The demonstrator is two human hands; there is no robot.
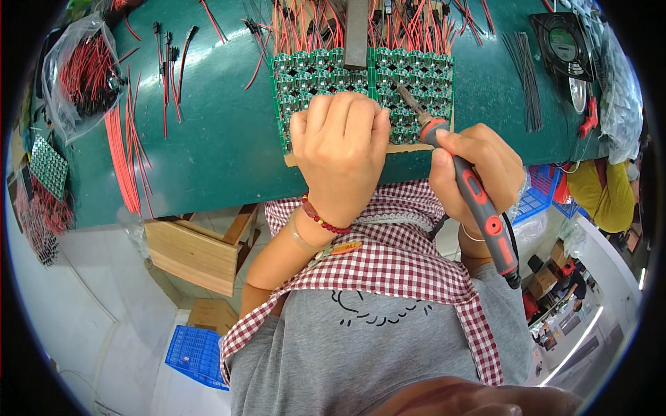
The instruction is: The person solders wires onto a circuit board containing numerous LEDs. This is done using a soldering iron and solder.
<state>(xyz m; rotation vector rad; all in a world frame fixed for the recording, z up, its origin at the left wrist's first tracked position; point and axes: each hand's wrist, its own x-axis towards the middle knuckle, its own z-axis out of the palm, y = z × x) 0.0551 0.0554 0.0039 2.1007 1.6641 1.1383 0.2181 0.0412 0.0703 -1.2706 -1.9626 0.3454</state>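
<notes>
My right hand [483, 163] grips a grey and red soldering iron [477, 196], its metal tip pointing up and left over the green circuit boards [416, 76]. Whether the tip touches a board, I cannot tell. My left hand [340, 149] is closed over the near left part of the boards, knuckles up; its fingertips and whatever they hold are hidden. Red and black wires [305, 31] fan out from the far side of the boards. Across them lies a dark metal bar [356, 35].
Loose red wires [123, 159] and a plastic bag of wires [87, 76] lie on the green table [222, 152] at left. Thin black tubes [524, 80] and a black fan [558, 45] are at right. A wooden drawer [194, 253] juts below the table edge.
</notes>
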